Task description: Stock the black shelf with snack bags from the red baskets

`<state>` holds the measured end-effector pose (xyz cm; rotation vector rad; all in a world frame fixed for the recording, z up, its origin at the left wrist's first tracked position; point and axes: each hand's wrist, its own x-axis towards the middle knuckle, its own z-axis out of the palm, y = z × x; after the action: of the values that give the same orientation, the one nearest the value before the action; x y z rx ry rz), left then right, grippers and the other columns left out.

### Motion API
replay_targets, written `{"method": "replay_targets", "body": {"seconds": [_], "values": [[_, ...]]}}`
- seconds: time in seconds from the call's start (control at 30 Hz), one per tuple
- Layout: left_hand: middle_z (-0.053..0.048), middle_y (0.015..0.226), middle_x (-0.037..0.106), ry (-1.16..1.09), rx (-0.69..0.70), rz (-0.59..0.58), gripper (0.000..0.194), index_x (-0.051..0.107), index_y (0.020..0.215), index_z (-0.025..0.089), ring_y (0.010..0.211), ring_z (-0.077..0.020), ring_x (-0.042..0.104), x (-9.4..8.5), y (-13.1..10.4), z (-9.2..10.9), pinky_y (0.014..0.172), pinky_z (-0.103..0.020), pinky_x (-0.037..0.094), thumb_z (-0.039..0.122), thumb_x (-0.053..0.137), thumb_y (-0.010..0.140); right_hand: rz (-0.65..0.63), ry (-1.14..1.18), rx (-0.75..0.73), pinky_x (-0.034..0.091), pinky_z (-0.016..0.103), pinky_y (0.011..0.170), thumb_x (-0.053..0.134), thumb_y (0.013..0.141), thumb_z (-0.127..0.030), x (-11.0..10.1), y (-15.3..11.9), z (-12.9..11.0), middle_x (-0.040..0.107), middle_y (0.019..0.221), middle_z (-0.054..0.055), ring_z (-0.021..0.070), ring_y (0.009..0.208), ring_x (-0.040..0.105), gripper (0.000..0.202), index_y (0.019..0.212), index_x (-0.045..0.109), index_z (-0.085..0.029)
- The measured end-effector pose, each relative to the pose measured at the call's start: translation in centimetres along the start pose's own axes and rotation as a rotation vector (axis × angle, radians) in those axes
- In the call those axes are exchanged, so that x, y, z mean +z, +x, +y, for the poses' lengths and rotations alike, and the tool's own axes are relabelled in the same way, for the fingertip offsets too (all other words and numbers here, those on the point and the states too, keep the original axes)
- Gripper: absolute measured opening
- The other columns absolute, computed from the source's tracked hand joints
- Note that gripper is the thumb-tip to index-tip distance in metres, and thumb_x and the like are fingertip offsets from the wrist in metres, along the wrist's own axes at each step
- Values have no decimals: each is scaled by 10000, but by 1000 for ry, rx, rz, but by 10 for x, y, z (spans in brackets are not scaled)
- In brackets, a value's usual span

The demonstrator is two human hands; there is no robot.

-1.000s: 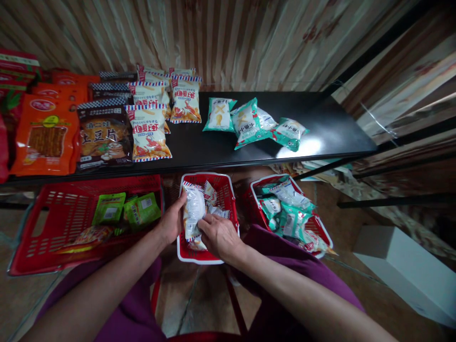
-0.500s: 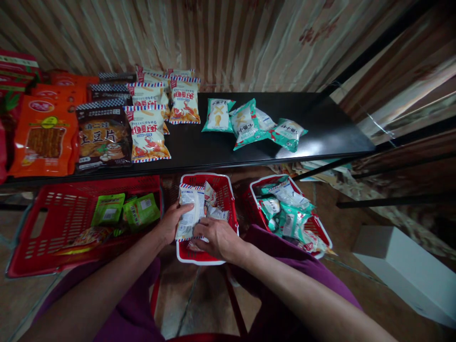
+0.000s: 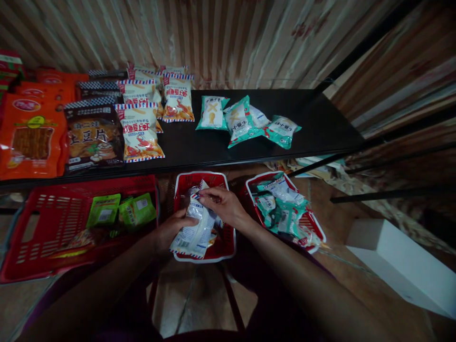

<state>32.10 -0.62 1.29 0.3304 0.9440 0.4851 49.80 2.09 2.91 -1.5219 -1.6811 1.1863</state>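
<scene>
Above the middle red basket (image 3: 231, 247), a white snack bag (image 3: 195, 230) with striped ends hangs tilted, its back with printed text facing up. My left hand (image 3: 174, 228) grips the bag's left side, thumb on top. At the bag's upper end, my right hand (image 3: 223, 203) pinches the striped edge between thumb and fingers. More packets lie under the bag in the basket, mostly hidden. On the black shelf (image 3: 185, 148) similar white bags (image 3: 139, 133) stand upright in rows, beside several teal and white bags (image 3: 242, 121).
A wide red basket (image 3: 39, 209) with green packets (image 3: 104, 211) is at left. The right basket (image 3: 317, 230) holds teal bags. Orange packets (image 3: 33, 137) and brown packets (image 3: 93, 135) stand on the shelf. A white box (image 3: 406, 266) and shelf legs are at right.
My right hand has moved from the bag's lower right edge up to its top end. The bag has tilted, its lower end swinging left and downward. The camera view has shifted slightly.
</scene>
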Motion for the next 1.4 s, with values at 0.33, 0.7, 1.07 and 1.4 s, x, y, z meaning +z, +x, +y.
{"method": "replay_targets", "body": {"seconds": [0.33, 0.7, 1.07, 1.4], "values": [[-79, 783, 720, 55, -2, -55, 293, 661, 902, 144, 653, -216, 666, -3, -3, -3, 610, -298, 502, 125, 690, 612, -86, -8, 127, 356, 195, 545, 512, 801, -364, 6, 0, 1, 622, 665, -15, 107, 603, 520, 252, 736, 670, -179], [-95, 917, 712, 104, -25, -76, 577, 573, 1161, 165, 709, -211, 669, -3, -10, -1, 627, -282, 483, 250, 767, 624, 0, 52, 202, 319, 196, 496, 507, 754, -426, -5, 11, 4, 541, 574, -19, 91, 524, 431, 316, 662, 639, -153], [-88, 884, 718, 325, 42, -87, 473, 652, 1026, 120, 754, -214, 658, -10, -5, -5, 677, -285, 475, 397, 739, 653, 39, -44, 214, 338, 197, 501, 517, 767, -418, -10, 13, 6, 557, 567, -18, 98, 540, 469, 316, 644, 644, -155], [-118, 905, 721, -139, 78, 114, 393, 574, 1130, 95, 797, -234, 684, -5, 3, -1, 788, -356, 525, 251, 628, 774, 133, 224, 273, 475, 324, 807, 601, 764, -448, -5, 9, 11, 650, 972, 47, 162, 884, 607, 421, 1104, 541, -207]]}}
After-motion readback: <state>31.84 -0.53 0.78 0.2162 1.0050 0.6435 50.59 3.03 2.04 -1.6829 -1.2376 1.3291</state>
